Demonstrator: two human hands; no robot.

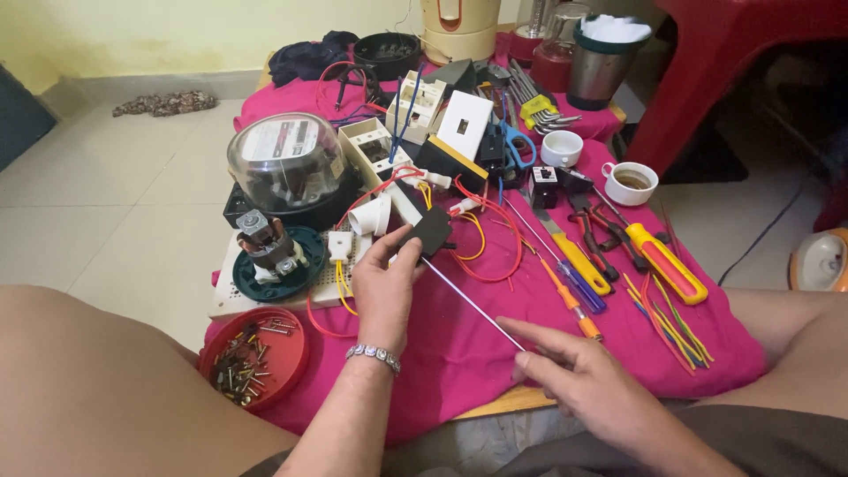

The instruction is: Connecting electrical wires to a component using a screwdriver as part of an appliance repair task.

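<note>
Underneath, pink cloth (459, 353) over pale tiled floor (132, 212).

1. Two white cups (630, 182) are sitting on the pink cloth (459, 344).
2. One red lid (254, 356) of screws is lying there.
3. Two hands, left hand (385, 287) and right hand (574, 375), are showing.

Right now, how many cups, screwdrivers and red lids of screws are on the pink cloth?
White cups: 2
Screwdrivers lying on the cloth: 3
Red lid of screws: 1
Total: 6
</note>
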